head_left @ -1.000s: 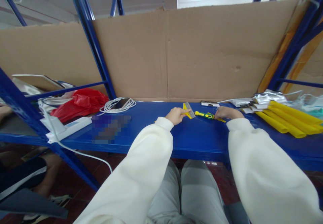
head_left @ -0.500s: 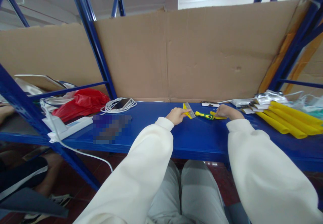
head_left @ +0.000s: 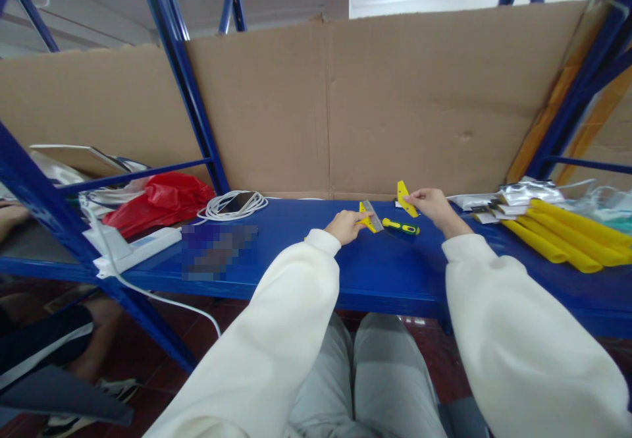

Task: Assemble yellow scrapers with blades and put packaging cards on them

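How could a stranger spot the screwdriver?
At the blue table before the cardboard, look between the left hand and right hand. The screwdriver lies there, beside the scraper; green patches distinguish it from the scraper and yellow piece.

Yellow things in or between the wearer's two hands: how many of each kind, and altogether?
Scraper, in the left hand: 1
Yellow plate, in the right hand: 1
Yellow-green tool, on the table: 1
Total: 3
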`<control>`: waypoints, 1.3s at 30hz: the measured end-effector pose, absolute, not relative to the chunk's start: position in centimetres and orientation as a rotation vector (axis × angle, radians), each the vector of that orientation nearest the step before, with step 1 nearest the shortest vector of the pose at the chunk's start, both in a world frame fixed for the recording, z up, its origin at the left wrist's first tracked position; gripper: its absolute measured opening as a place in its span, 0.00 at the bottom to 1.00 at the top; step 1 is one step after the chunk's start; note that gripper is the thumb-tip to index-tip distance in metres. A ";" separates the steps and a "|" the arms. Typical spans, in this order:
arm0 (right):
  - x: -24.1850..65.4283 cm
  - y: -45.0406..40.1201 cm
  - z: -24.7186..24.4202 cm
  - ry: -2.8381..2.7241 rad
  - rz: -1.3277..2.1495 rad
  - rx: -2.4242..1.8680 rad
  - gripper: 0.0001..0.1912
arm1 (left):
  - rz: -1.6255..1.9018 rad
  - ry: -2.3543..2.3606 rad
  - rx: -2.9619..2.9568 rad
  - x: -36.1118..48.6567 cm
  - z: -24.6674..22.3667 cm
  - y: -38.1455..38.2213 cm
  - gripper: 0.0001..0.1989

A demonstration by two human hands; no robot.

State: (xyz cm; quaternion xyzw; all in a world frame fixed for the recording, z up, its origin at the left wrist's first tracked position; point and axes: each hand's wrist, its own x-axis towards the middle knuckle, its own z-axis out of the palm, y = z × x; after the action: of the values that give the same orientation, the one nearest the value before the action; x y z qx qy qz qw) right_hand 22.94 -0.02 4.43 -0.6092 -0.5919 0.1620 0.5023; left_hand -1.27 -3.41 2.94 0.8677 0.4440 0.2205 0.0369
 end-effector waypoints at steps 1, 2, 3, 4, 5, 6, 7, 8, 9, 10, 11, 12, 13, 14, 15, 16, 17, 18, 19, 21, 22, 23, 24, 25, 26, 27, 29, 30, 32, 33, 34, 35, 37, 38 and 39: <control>22.3 -0.2 4.5 -1.431 0.472 -1.404 0.18 | 0.682 1.369 2.661 -1.3 2.9 -3.4 0.22; 21.8 -0.4 4.4 -1.437 0.549 -1.348 0.19 | 0.686 1.380 2.657 -1.3 2.8 -3.4 0.24; 21.2 -0.5 4.4 -1.445 0.616 -1.300 0.20 | 0.690 1.396 2.652 -1.2 2.8 -3.3 0.25; 20.7 -0.6 4.4 -1.451 0.672 -1.262 0.20 | 0.691 1.415 2.645 -1.2 2.7 -3.3 0.27; 20.3 -0.7 4.3 -1.457 0.713 -1.232 0.20 | 0.689 1.437 2.635 -1.2 2.7 -3.3 0.30; 19.8 -0.8 4.2 -1.464 0.739 -1.213 0.20 | 0.683 1.460 2.623 -1.1 2.6 -3.3 0.32; 19.3 -0.8 4.0 -1.475 0.750 -1.203 0.20 | 0.676 1.480 2.610 -1.1 2.6 -3.3 0.34; 18.9 -0.9 3.9 -1.485 0.748 -1.199 0.19 | 0.667 1.496 2.599 -1.0 2.6 -3.3 0.36; 18.4 -0.9 3.8 -1.496 0.740 -1.202 0.19 | 0.659 1.505 2.591 -0.9 2.6 -3.3 0.37; 18.0 -1.0 3.6 -1.504 0.729 -1.211 0.19 | 0.652 1.508 2.585 -0.9 2.5 -3.2 0.38; 17.6 -1.1 3.5 -1.505 0.721 -1.222 0.18 | 0.650 1.506 2.582 -0.8 2.5 -3.2 0.38; 17.1 -1.1 3.4 -1.502 0.718 -1.233 0.17 | 0.653 1.501 2.581 -0.8 2.4 -3.1 0.39; 16.8 -1.2 3.3 -1.500 0.721 -1.243 0.16 | 0.656 1.496 2.582 -0.8 2.3 -3.1 0.39; 16.4 -1.4 3.2 -1.501 0.728 -1.252 0.15 | 0.659 1.493 2.585 -0.8 2.3 -3.0 0.39; 16.1 -1.5 3.1 -1.504 0.731 -1.258 0.14 | 0.660 1.491 2.588 -0.8 2.2 -2.9 0.40; 15.9 -1.6 3.1 -1.510 0.726 -1.260 0.14 | 0.662 1.490 2.591 -0.8 2.2 -2.9 0.40; 15.7 -1.7 3.1 -1.518 0.713 -1.259 0.14 | 0.665 1.487 2.594 -0.8 2.1 -2.8 0.40; 15.6 -1.8 3.1 -1.525 0.694 -1.257 0.15 | 0.666 1.484 2.596 -0.8 2.1 -2.8 0.40; 15.5 -2.0 3.1 -1.530 0.675 -1.254 0.15 | 0.664 1.482 2.596 -0.8 2.1 -2.8 0.40; 15.4 -2.1 3.1 -1.535 0.651 -1.249 0.16 | 0.652 1.481 2.595 -0.8 2.1 -2.8 0.39; 15.3 -2.2 3.2 -1.534 0.651 -1.249 0.17 | 0.647 1.482 2.595 -0.8 2.1 -2.9 0.39; 15.3 -2.3 3.2 -1.531 0.655 -1.250 0.17 | 0.644 1.484 2.594 -0.8 2.2 -2.9 0.39; 15.3 -2.3 3.2 -1.528 0.662 -1.250 0.16 | 0.645 1.485 2.592 -0.8 2.2 -2.9 0.39; 15.3 -2.3 3.2 -1.525 0.669 -1.248 0.16 | 0.649 1.485 2.590 -0.8 2.2 -2.9 0.38; 15.3 -2.3 3.2 -1.522 0.677 -1.245 0.15 | 0.653 1.484 2.588 -0.8 2.3 -3.0 0.38; 15.3 -2.2 3.2 -1.519 0.683 -1.242 0.14 | 0.655 1.485 2.584 -0.8 2.3 -3.0 0.38; 15.4 -2.1 3.0 -1.518 0.691 -1.237 0.12 | 0.655 1.486 2.573 -0.8 2.5 -3.2 0.38; 15.4 -1.9 2.9 -1.523 0.693 -1.233 0.12 | 0.655 1.485 2.568 -0.8 2.5 -3.2 0.38; 15.5 -1.7 2.7 -1.543 0.692 -1.220 0.11 | 0.658 1.480 2.563 -0.8 2.6 -3.3 0.38; 15.5 -1.5 2.6 -1.555 0.690 -1.213 0.11 | 0.661 1.474 2.563 -0.8 2.7 -3.4 0.38; 15.6 -1.4 2.4 -1.566 0.685 -1.206 0.11 | 0.666 1.467 2.564 -0.8 2.7 -3.4 0.38; 15.6 -1.3 2.3 -1.577 0.678 -1.201 0.12 | 0.673 1.460 2.566 -0.8 2.7 -3.3 0.38; 15.7 -1.1 2.1 -1.597 0.657 -1.190 0.13 | 0.683 1.448 2.570 -0.9 2.6 -3.2 0.38; 15.7 -1.1 2.0 -1.608 0.645 -1.185 0.14 | 0.686 1.444 2.574 -0.9 2.5 -3.1 0.38; 15.8 -1.0 1.9 -1.619 0.630 -1.179 0.15 | 0.689 1.440 2.580 -0.9 2.4 -3.0 0.38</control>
State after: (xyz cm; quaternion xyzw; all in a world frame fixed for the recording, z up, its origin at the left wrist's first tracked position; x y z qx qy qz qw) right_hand 15.79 -0.99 1.91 -0.4871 -0.6687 0.2601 0.4979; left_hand -0.90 -3.03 2.44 0.8491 0.4740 0.2269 0.0538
